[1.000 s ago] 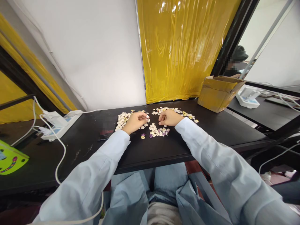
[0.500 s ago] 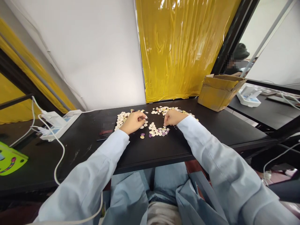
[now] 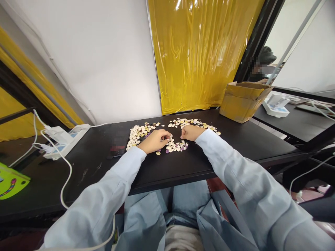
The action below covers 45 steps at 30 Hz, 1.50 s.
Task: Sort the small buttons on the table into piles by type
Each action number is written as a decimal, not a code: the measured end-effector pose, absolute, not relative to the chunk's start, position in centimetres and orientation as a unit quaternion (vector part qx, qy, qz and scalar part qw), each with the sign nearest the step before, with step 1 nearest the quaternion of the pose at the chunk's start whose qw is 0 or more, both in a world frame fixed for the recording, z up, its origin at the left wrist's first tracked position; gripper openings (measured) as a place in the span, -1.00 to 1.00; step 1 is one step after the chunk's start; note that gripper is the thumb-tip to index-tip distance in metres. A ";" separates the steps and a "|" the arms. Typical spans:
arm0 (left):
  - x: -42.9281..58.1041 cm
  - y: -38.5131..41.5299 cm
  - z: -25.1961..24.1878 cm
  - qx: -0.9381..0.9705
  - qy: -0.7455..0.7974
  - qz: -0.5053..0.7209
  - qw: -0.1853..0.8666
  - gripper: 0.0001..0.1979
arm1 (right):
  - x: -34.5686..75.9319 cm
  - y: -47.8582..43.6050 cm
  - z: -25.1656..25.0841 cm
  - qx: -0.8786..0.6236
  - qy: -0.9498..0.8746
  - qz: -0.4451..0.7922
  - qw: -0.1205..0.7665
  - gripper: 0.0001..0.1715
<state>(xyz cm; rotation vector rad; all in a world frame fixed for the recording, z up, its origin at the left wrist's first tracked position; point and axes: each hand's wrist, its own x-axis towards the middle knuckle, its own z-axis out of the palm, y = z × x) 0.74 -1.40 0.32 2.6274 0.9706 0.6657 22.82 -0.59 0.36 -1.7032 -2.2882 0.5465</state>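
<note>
Small oval two-hole buttons, mostly cream with some purple and yellowish ones, lie in loose groups on the black table. My left hand (image 3: 155,141) is closed in a pinch, with a small pale piece that looks like a button (image 3: 171,135) at its fingertips. It is above the near edge of the left heap of buttons (image 3: 134,135) and hides part of it. Opposite, my right hand (image 3: 193,132) is pinched too; whatever is between its fingertips is too small to make out. Between and below the hands is a small cluster of buttons (image 3: 178,146). A further band of buttons (image 3: 180,121) lies behind the right hand.
A dark flat object (image 3: 117,148) lies left of the heap. Further left are a white power strip (image 3: 66,141) with cables and a green item (image 3: 12,181). A cardboard box (image 3: 242,103) stands at the back right. Beyond the frame a person (image 3: 261,64) is partly visible.
My left hand has moved right and slightly nearer, towards the middle cluster, uncovering more of the left heap. My right hand stays pinched, slightly shifted. The view has shifted a little.
</note>
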 end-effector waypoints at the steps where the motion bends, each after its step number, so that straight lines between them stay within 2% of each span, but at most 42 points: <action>1: 0.8 -1.4 0.3 0.904 0.336 0.230 0.130 -0.78 | 22.8 -0.6 0.3 -0.582 -0.783 0.180 0.122 -0.82; 6: 1.1 -1.7 0.6 0.884 0.373 0.236 0.152 -0.81 | 22.6 -0.7 0.4 -0.583 -0.782 0.158 0.155 -0.79; 11: 1.2 -2.0 0.8 0.887 0.364 0.243 0.147 -0.84 | 22.1 -0.3 0.3 -0.522 -0.784 0.181 0.283 -0.96; 16: 0.9 -1.9 0.5 0.854 0.387 0.288 0.193 -0.86 | 21.3 -0.4 0.0 -0.466 -0.743 0.323 0.356 -0.94; 21: 0.8 -1.1 0.2 0.785 0.379 0.367 0.324 -0.87 | 20.4 -0.6 -0.3 -0.434 -0.642 0.491 0.399 -0.88; 25: 1.0 -1.0 0.2 0.727 0.390 0.400 0.399 -0.79 | 20.0 -0.6 -0.3 -0.421 -0.570 0.557 0.432 -0.81; 45: 1.1 -1.1 0.1 0.705 0.396 0.420 0.412 -0.77 | 19.2 -0.8 -0.3 -0.447 -0.581 0.500 0.462 -0.80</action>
